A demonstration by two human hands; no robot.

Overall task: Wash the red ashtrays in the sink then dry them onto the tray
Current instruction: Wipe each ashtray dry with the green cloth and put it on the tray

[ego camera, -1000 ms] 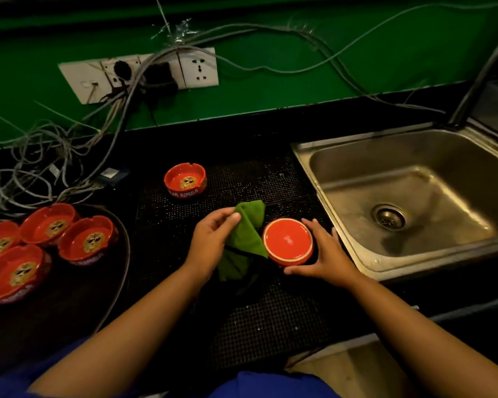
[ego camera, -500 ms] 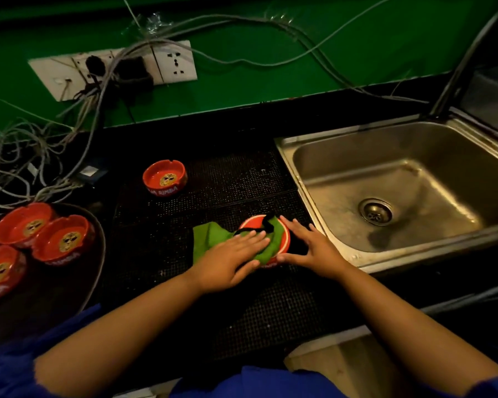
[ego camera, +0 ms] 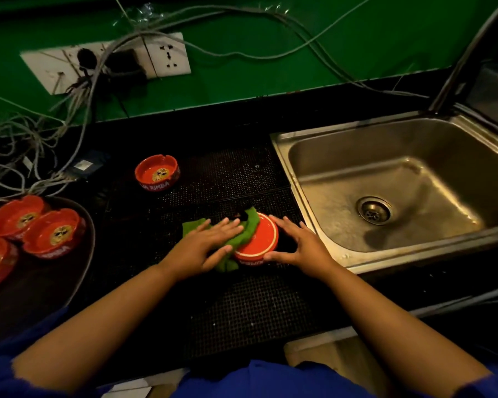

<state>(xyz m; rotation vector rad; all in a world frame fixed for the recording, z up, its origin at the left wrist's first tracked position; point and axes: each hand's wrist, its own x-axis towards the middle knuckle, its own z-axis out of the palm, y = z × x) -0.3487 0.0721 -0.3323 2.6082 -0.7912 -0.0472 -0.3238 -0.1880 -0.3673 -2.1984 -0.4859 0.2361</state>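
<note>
A red ashtray lies upside down on the black mesh mat, just left of the steel sink. My left hand presses a green cloth flat against the ashtray's left side with straight fingers. My right hand steadies the ashtray from the right, thumb at its front wall and fingers spread behind it. Another red ashtray stands upright farther back on the mat. Several red ashtrays sit on the dark round tray at the left.
A tangle of grey cables hangs from wall sockets onto the counter at the back left. The sink's drain is open and the basin holds nothing. The counter's front edge runs just below my forearms.
My left hand laid the cloth over the upturned ashtray, then slid it back toward the left, baring most of the base. My right hand stayed against the ashtray.
</note>
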